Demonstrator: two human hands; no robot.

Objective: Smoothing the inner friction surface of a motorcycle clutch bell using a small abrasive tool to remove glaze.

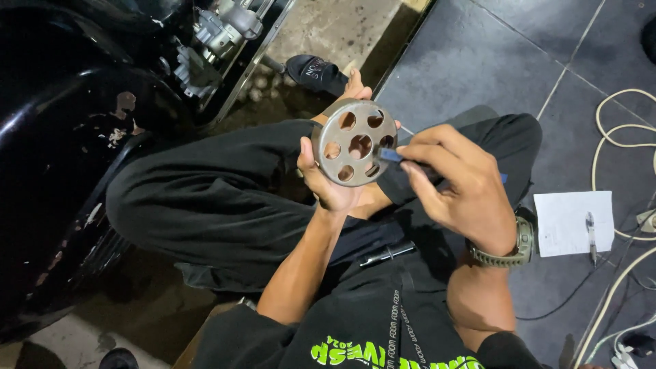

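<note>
1. A round grey metal drum with a ring of holes in its face (354, 142) is cupped from behind by the left hand (335, 184), fingers wrapped round its rim, so it's held up over the lap, face toward the camera.
2. A slim blue-tipped marker-like tool (391, 156) is pinched in the right hand (458, 184), fingers closed narrow round it, tip laid on the drum face just right of the centre hole.
3. Progress, as a guess: the drum looks already off the machine and is being marked or scraped; no finished mark can be made out, so most of it seems still to do.
4. Room: left of the drum, the black motorcycle body (61, 137) sits close, so that side's tight. Right of the drum there's open dark tiled floor (478, 61), with a white paper sheet (572, 222), a pen and cream cables (625, 137) farther out.
5. Above the drum a black sandal (316, 72) is seen, near the step edge.
</note>
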